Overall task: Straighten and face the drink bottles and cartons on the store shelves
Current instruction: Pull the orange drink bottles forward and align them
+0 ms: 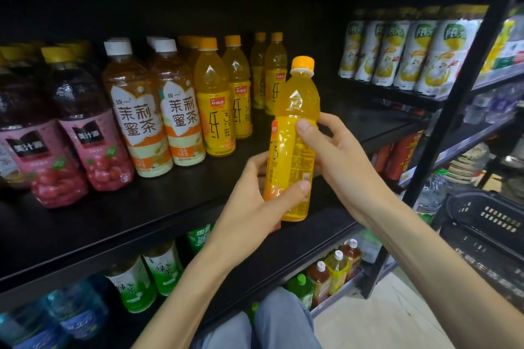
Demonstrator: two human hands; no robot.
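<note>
An orange juice bottle with an orange cap is held upright above the front of the black shelf. My left hand grips its lower part, thumb across the label. My right hand grips its middle from the right, thumb on the front. The label's back with small print faces me. More orange juice bottles stand in rows on the shelf behind, labels forward.
Jasmine tea bottles and dark red juice bottles stand left of the orange ones. White-labelled bottles fill the right-hand shelf. Green tea bottles sit on the shelf below. A black basket stands at right beside the shelf post.
</note>
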